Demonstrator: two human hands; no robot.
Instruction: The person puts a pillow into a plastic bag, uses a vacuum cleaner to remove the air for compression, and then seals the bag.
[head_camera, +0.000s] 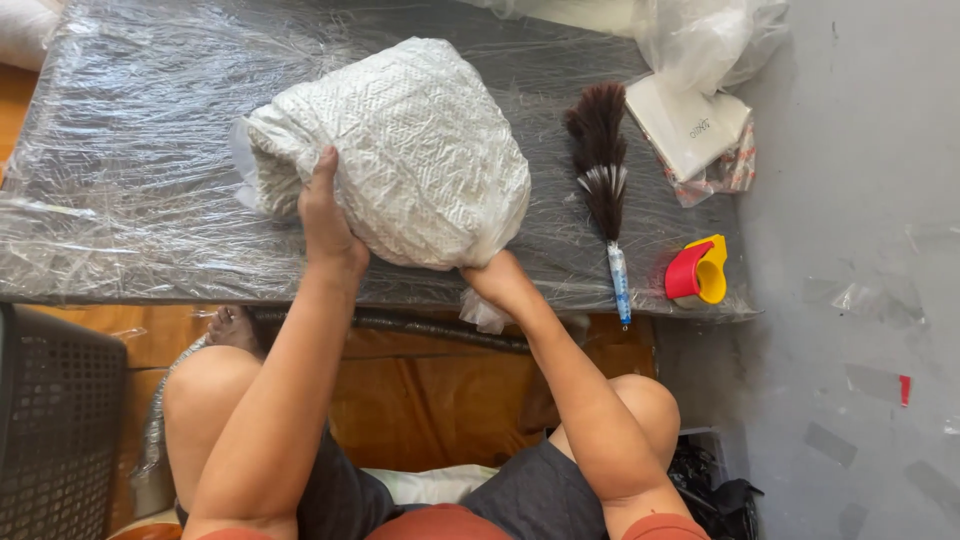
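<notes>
A bulky white textured fabric bundle wrapped in clear plastic (420, 140) lies on a dark table covered with plastic film (120, 170). My left hand (328, 215) presses on the bundle's left front side, fingers gripping its wrap. My right hand (497, 277) grips the bundle's lower right edge, where loose plastic hangs over the table's front edge. I sit with both knees under the table's front.
A dark feather duster with a blue-white handle (605, 180) lies right of the bundle. A red and yellow tape dispenser (697, 272) sits near the table's right front corner. White packets in plastic bags (690, 110) lie at back right. A dark perforated crate (55, 420) stands at left.
</notes>
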